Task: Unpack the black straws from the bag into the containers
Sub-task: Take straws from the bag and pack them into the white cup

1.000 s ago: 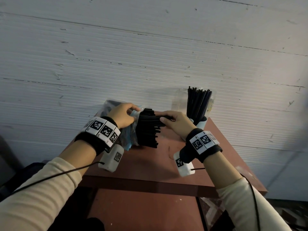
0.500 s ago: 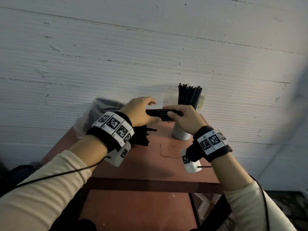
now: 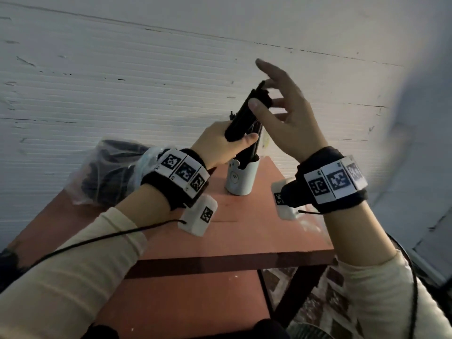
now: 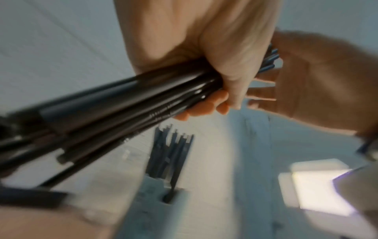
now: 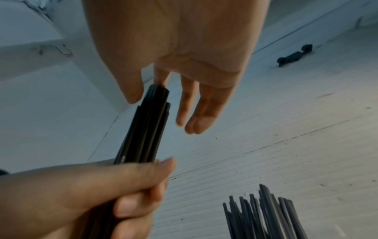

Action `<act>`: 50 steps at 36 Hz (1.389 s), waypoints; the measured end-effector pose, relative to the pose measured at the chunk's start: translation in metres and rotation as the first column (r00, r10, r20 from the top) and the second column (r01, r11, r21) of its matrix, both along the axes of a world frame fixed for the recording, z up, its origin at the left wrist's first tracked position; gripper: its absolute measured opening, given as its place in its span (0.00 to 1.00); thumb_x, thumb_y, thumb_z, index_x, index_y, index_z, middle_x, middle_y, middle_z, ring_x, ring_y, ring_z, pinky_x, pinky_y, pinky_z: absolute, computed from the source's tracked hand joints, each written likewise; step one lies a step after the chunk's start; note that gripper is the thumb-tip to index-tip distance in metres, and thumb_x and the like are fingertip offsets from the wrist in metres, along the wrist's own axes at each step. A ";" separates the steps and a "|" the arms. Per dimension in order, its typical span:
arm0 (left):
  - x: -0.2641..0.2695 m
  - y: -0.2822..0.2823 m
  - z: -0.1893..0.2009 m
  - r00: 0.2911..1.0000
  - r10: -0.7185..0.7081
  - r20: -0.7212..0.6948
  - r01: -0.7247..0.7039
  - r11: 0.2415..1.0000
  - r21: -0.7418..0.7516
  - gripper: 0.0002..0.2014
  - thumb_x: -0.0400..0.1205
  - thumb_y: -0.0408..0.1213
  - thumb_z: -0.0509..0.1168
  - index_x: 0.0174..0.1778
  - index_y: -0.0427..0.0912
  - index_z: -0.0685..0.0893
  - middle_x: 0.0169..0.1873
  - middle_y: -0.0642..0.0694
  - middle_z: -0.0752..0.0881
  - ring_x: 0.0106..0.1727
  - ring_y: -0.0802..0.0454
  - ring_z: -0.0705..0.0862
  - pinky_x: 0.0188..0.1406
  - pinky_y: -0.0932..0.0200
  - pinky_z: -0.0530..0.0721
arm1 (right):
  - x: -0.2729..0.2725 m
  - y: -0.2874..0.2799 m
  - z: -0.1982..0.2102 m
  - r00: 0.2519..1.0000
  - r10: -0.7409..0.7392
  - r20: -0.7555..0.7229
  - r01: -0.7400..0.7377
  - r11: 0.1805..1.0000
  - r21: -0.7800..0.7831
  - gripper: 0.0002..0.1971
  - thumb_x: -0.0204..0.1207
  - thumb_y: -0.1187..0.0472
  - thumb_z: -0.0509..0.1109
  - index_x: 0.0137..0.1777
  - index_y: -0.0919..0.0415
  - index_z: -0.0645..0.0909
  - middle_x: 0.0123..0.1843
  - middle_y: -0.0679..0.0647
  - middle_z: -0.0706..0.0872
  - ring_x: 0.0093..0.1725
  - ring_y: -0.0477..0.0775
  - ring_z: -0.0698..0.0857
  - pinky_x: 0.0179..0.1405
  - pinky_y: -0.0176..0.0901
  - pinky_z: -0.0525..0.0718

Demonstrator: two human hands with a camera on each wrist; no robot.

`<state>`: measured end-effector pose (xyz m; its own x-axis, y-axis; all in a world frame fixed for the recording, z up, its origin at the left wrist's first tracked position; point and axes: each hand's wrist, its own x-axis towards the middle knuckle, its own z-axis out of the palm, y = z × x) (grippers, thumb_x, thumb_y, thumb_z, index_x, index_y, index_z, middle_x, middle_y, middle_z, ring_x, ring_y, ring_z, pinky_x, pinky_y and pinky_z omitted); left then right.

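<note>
- Left hand [image 3: 220, 145] clenched round the lower part of a bundle of black straws [image 3: 247, 113]; bundle tilted, upper end toward top centre of frame.
- Right hand [image 3: 288, 118] released, fingers spread; thumb and one fingertip touch the bundle's upper end.
- White container [image 3: 241, 178] stands on the reddish surface [image 3: 244, 231], centre frame, straws in it, directly below the held bundle.
- Clear plastic bag [image 3: 110, 174] with more black straws lies at left of frame on the surface.
</note>
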<state>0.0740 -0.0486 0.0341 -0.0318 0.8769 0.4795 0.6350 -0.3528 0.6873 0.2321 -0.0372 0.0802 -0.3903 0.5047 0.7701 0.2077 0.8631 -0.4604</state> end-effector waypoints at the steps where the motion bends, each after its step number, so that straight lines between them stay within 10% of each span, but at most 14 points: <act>1: 0.007 0.000 -0.001 0.995 -0.042 0.089 0.043 0.999 -0.011 0.15 0.81 0.50 0.68 0.35 0.44 0.81 0.25 0.53 0.81 0.26 0.61 0.80 0.27 0.71 0.77 | -0.001 0.000 0.002 1.000 0.004 -0.023 -0.004 1.000 0.025 0.26 0.81 0.58 0.67 0.78 0.48 0.67 0.65 0.48 0.75 0.60 0.43 0.80 0.47 0.29 0.82; 9: 0.030 0.011 -0.046 0.923 0.005 0.384 0.058 0.987 -0.152 0.08 0.76 0.39 0.74 0.35 0.42 0.83 0.30 0.49 0.85 0.34 0.56 0.84 0.42 0.58 0.82 | -0.010 0.014 -0.027 0.974 -0.033 0.224 0.029 0.999 0.018 0.17 0.79 0.66 0.64 0.67 0.58 0.81 0.62 0.48 0.84 0.58 0.37 0.79 0.61 0.31 0.77; 12: 0.030 0.012 -0.064 0.921 0.051 0.387 0.050 0.968 -0.246 0.09 0.76 0.38 0.75 0.33 0.43 0.82 0.30 0.50 0.83 0.33 0.60 0.81 0.37 0.63 0.76 | -0.013 0.022 -0.047 0.948 -0.046 0.314 0.045 0.999 0.012 0.15 0.79 0.65 0.66 0.64 0.60 0.81 0.62 0.50 0.83 0.56 0.37 0.76 0.54 0.16 0.69; 20: 0.026 0.019 -0.070 0.909 0.056 0.413 0.048 0.970 -0.236 0.15 0.80 0.39 0.70 0.27 0.41 0.81 0.28 0.48 0.84 0.26 0.66 0.82 0.30 0.75 0.76 | -0.018 0.025 -0.053 0.977 -0.050 0.207 0.049 0.999 0.010 0.16 0.80 0.64 0.67 0.68 0.60 0.79 0.61 0.46 0.79 0.56 0.36 0.74 0.56 0.15 0.68; 26: 0.016 0.023 -0.080 0.935 0.132 0.328 0.042 0.880 -0.473 0.20 0.77 0.55 0.71 0.42 0.38 0.88 0.41 0.46 0.89 0.44 0.54 0.84 0.41 0.66 0.74 | -0.019 0.026 -0.058 0.972 -0.037 0.234 0.033 0.999 0.021 0.19 0.79 0.62 0.68 0.70 0.60 0.77 0.67 0.51 0.78 0.58 0.32 0.71 0.57 0.15 0.67; 30: 0.019 0.021 -0.077 0.935 0.085 0.346 0.061 0.918 -0.392 0.22 0.81 0.51 0.68 0.43 0.31 0.87 0.39 0.42 0.88 0.45 0.48 0.86 0.56 0.56 0.81 | -0.015 0.023 -0.059 0.980 -0.029 0.199 0.030 1.000 -0.006 0.27 0.78 0.58 0.71 0.76 0.60 0.70 0.72 0.52 0.73 0.66 0.39 0.72 0.67 0.31 0.74; 36: 0.019 0.010 -0.060 0.930 -0.220 0.295 0.287 0.935 -0.208 0.10 0.82 0.44 0.68 0.44 0.40 0.83 0.35 0.45 0.84 0.41 0.51 0.86 0.53 0.48 0.86 | 0.004 0.019 -0.050 0.978 -0.074 0.195 0.113 0.974 -0.197 0.45 0.66 0.43 0.79 0.80 0.51 0.61 0.69 0.51 0.67 0.66 0.50 0.73 0.64 0.41 0.78; 41: 0.022 0.009 -0.052 0.920 -0.383 0.086 0.391 0.872 -0.294 0.16 0.76 0.49 0.71 0.43 0.36 0.86 0.36 0.38 0.88 0.41 0.41 0.89 0.52 0.38 0.88 | 0.006 0.023 -0.054 0.935 0.123 0.331 0.002 0.936 -0.352 0.22 0.69 0.48 0.79 0.61 0.52 0.82 0.56 0.57 0.84 0.56 0.52 0.84 0.59 0.49 0.85; 45: 0.031 0.014 -0.047 0.916 -0.372 0.150 0.399 0.883 -0.245 0.15 0.75 0.43 0.74 0.45 0.34 0.85 0.34 0.41 0.87 0.39 0.46 0.87 0.47 0.52 0.88 | 0.004 0.026 -0.048 0.964 0.114 0.239 -0.041 0.955 -0.292 0.04 0.75 0.64 0.73 0.44 0.65 0.84 0.40 0.54 0.88 0.41 0.46 0.87 0.44 0.34 0.85; 50: 0.038 0.034 -0.047 0.972 -0.010 0.235 0.035 0.994 -0.099 0.40 0.65 0.49 0.83 0.68 0.49 0.68 0.58 0.48 0.78 0.59 0.55 0.79 0.58 0.58 0.81 | 0.010 0.055 -0.023 0.999 -0.047 -0.014 0.042 0.964 -0.261 0.06 0.75 0.64 0.73 0.38 0.57 0.80 0.32 0.45 0.82 0.31 0.37 0.81 0.32 0.31 0.79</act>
<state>0.1116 -0.0148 -0.0131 -0.1121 0.9226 0.3692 0.4449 -0.2856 0.8488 0.2425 0.0175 0.0569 -0.3490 0.7055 0.6168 0.2319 0.7027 -0.6726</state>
